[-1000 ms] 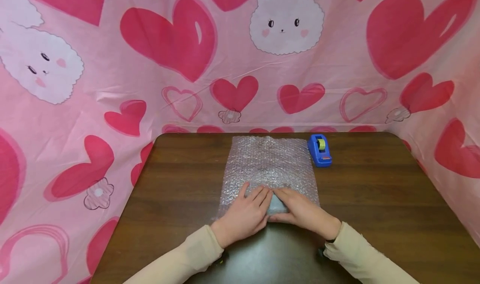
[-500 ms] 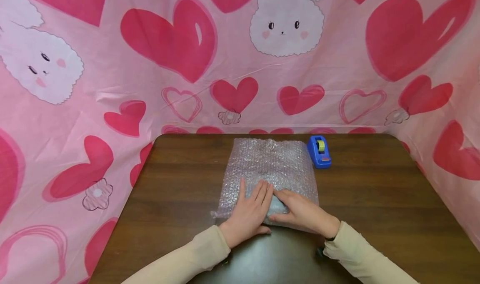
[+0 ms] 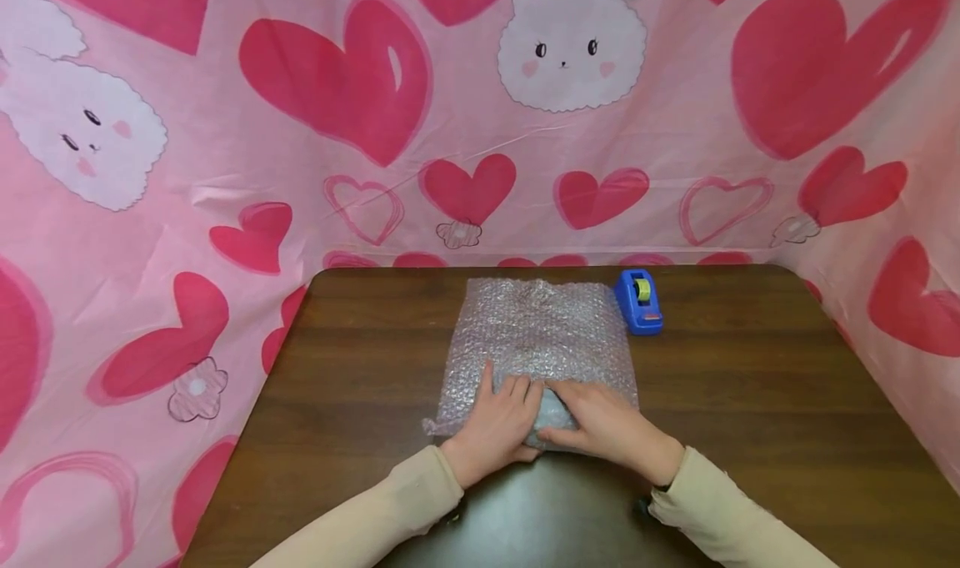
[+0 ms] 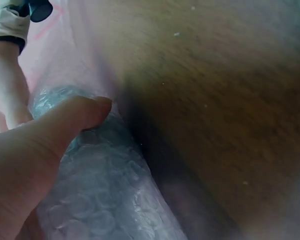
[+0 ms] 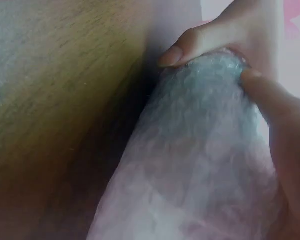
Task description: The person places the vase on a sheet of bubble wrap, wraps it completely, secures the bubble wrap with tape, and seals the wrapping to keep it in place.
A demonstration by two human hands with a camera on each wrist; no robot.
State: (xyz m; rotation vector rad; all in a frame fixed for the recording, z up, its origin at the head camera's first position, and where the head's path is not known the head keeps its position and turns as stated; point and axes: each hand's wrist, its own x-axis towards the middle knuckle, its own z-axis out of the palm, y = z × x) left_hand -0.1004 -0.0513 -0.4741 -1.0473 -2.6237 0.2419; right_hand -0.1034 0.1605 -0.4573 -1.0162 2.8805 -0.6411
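A sheet of clear bubble wrap lies flat on the table, its near part folded over into a thick grey-blue roll. What is inside the roll is hidden. My left hand grips the roll's left part, index finger spread and the other fingers bent over the top. On the right part, my right hand curls round the roll with the thumb low at the near side. The left wrist view has the left thumb pressed on the bubbles; both hands hold the wrapped roll in the right wrist view.
A blue tape dispenser with yellowish tape stands by the sheet's far right corner. The dark wooden table spreads out on both sides. Behind it hangs a pink cloth printed with hearts and rabbits.
My left hand's fingers straightened over the roll half a second ago and are now bent again. The left thumb has shifted lower, and a twisted left corner of wrap now shows.
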